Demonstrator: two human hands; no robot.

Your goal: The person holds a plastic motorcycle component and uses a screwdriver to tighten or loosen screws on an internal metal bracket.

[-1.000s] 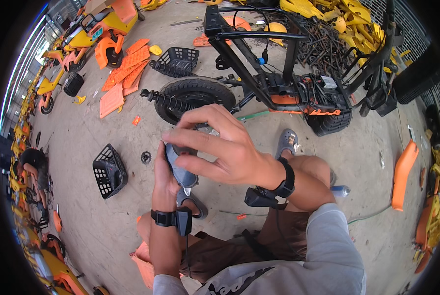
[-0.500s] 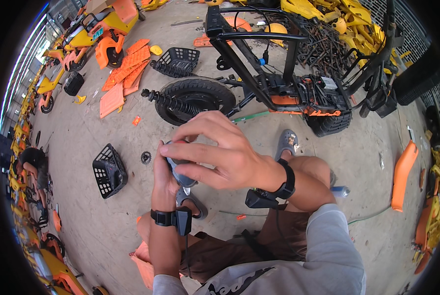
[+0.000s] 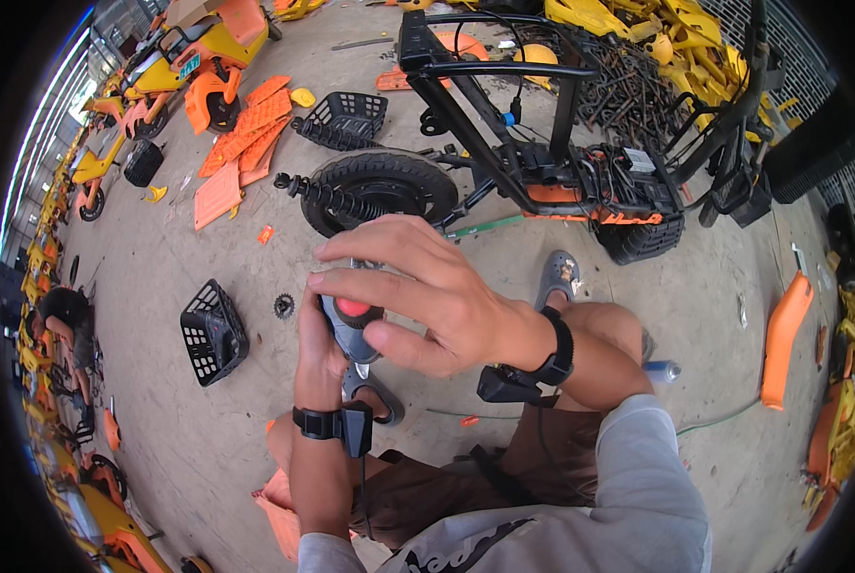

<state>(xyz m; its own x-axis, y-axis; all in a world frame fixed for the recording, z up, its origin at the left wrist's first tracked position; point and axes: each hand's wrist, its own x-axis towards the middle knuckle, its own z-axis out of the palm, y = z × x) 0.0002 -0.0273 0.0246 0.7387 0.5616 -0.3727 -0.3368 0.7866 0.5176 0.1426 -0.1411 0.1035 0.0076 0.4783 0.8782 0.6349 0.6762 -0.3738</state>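
Note:
In front of my knees I hold a grey, rounded hand-held tool with a red end (image 3: 349, 323); its exact kind is mostly hidden by my hands. My left hand (image 3: 320, 334) is wrapped around its left side. My right hand (image 3: 427, 296) arches over the top, its fingers reaching the tool's far left edge near my left fingertips and its thumb at the near side. The red end shows between thumb and fingers. A small metallic bit peeks out beneath the right fingers. Beyond my hands lies a black wheel (image 3: 389, 186) with a shock absorber (image 3: 337, 201).
A stripped black scooter frame (image 3: 566, 115) stands ahead right. Black baskets (image 3: 213, 331) and a small gear (image 3: 283, 306) lie leftward, orange panels (image 3: 246, 134) farther off. A spray can (image 3: 662, 371) and orange panel (image 3: 786, 344) are at right. Another person (image 3: 64, 325) bends at far left.
My right hand has shifted slightly on the tool, its thumb and fingers spreading farther apart so more of the red end shows. My left hand stays put.

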